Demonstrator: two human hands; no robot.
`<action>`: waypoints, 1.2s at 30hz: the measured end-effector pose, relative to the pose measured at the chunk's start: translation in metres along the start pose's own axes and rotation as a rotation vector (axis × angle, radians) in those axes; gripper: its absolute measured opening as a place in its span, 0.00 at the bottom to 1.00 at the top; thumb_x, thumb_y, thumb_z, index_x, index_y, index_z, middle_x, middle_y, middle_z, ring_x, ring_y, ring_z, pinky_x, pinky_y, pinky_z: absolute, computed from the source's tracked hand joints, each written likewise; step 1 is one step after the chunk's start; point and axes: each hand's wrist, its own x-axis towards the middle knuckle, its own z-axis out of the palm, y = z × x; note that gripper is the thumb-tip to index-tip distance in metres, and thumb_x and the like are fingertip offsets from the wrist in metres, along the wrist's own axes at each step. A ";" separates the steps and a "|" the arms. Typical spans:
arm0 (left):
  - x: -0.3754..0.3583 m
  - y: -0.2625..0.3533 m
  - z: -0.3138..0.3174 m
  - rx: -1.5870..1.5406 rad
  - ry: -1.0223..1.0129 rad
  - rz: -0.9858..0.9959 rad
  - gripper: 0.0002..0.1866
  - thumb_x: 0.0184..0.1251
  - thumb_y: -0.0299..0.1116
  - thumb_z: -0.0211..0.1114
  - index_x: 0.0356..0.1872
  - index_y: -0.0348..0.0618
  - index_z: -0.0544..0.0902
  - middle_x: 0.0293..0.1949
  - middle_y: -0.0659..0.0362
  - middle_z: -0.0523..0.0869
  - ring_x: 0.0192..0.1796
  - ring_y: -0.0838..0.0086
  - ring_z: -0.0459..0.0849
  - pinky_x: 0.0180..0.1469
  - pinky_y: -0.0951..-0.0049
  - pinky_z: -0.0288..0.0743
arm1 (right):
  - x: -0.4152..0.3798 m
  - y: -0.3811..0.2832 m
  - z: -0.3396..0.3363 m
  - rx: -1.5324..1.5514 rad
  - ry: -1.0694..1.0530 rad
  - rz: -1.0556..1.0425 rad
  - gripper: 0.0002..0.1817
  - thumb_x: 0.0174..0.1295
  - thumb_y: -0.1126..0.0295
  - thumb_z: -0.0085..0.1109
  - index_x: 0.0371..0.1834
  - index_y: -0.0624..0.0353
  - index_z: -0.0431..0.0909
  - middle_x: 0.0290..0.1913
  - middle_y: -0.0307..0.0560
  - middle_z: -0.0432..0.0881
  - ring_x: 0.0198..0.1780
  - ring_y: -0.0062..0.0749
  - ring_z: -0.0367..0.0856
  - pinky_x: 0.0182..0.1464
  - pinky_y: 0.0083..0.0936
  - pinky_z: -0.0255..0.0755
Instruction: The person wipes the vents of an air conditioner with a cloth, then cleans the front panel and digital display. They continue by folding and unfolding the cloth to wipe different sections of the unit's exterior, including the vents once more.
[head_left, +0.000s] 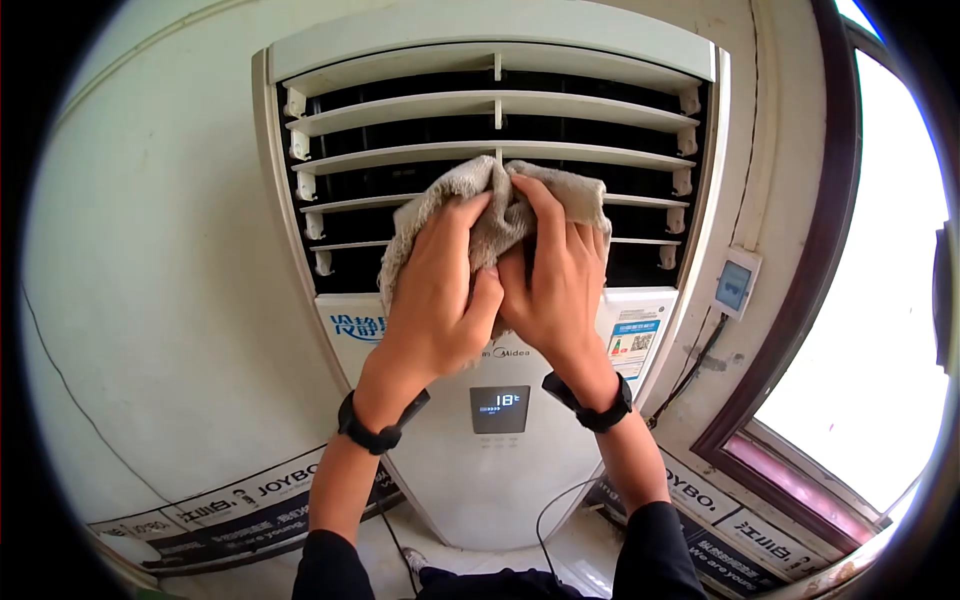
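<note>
A grey-beige cleaning cloth [508, 222] is bunched against the louvers [500, 152] of a white floor-standing air conditioner [440, 480]. My left hand [435, 285] grips its left part, fingers partly sunk in the folds. On the other side, my right hand [562, 290] holds the cloth with bent fingers, the index finger lying over it. Both thumbs come close together at the middle. The cloth covers the centre of the lower slats and hangs over the panel's top edge. Below my wrists, a display [499, 409] reads 18.
A wall switch box [736, 283] with a black cable [700, 365] is at the right, beside a dark-framed window [835, 200]. Printed skirting strips [250, 505] run along the wall's base. A thin cable [545, 510] hangs in front of the unit's lower part.
</note>
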 end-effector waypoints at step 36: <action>-0.114 0.004 0.026 0.256 0.211 0.092 0.35 0.49 0.47 0.69 0.56 0.32 0.84 0.56 0.41 0.85 0.61 0.43 0.81 0.72 0.47 0.64 | -0.102 -0.011 -0.055 0.262 -0.065 -0.023 0.33 0.56 0.67 0.66 0.69 0.58 0.75 0.56 0.59 0.83 0.55 0.56 0.83 0.60 0.54 0.73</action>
